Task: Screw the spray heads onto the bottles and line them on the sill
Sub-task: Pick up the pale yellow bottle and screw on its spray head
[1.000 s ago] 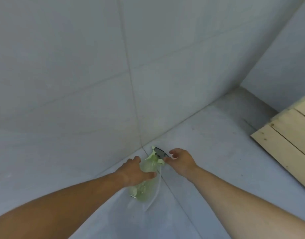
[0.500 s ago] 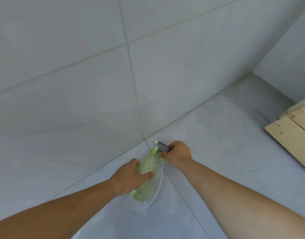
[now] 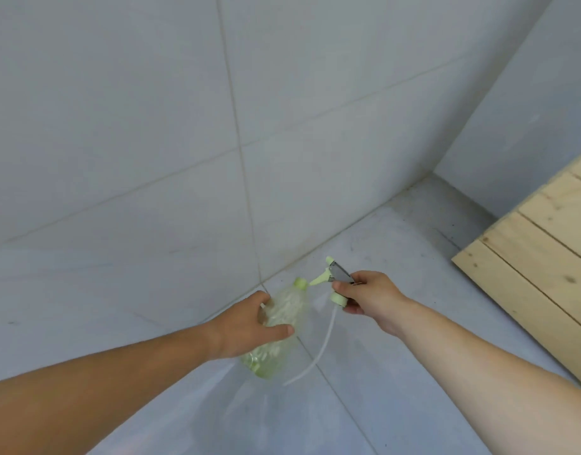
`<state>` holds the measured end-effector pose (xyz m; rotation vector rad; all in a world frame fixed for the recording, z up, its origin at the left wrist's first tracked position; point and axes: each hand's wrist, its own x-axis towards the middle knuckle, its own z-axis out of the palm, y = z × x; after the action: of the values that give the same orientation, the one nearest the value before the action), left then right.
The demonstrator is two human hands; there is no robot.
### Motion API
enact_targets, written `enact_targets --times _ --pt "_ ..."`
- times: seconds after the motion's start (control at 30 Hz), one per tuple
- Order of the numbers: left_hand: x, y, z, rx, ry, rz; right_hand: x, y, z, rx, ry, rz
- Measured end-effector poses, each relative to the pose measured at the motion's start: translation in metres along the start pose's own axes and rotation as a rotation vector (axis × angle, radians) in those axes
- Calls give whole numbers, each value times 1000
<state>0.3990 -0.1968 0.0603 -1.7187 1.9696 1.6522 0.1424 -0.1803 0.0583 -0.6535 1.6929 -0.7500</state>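
A clear, pale-green plastic bottle (image 3: 279, 326) lies tilted over the tiled floor, its green neck pointing up toward the wall. My left hand (image 3: 249, 326) grips the bottle round its middle. To its right, my right hand (image 3: 367, 295) holds the spray head (image 3: 335, 277), a light-green trigger with a grey top. The head is apart from the bottle's neck. Its white dip tube (image 3: 315, 353) hangs down in a curve outside the bottle.
A grey tiled wall (image 3: 184, 126) meets the grey floor (image 3: 397, 257) just beyond the hands. A pale wooden plank panel (image 3: 545, 257) lies on the floor at the right. Something clear and plastic-like (image 3: 249, 415) lies below the bottle.
My right hand closed on the spray head and pulled it right, away from the bottle's neck, and the dip tube now hangs free. My left hand kept its hold on the bottle.
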Motion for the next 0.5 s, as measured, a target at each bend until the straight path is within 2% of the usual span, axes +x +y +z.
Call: enact_targets --times 0.23,0.5 --pt "-60 97 -20 -6 -49 125 -113 -64 -92 54 144 -240" --pt "-155 191 -8 -49 -151 273 -271 -122 -177 165 364 -570"
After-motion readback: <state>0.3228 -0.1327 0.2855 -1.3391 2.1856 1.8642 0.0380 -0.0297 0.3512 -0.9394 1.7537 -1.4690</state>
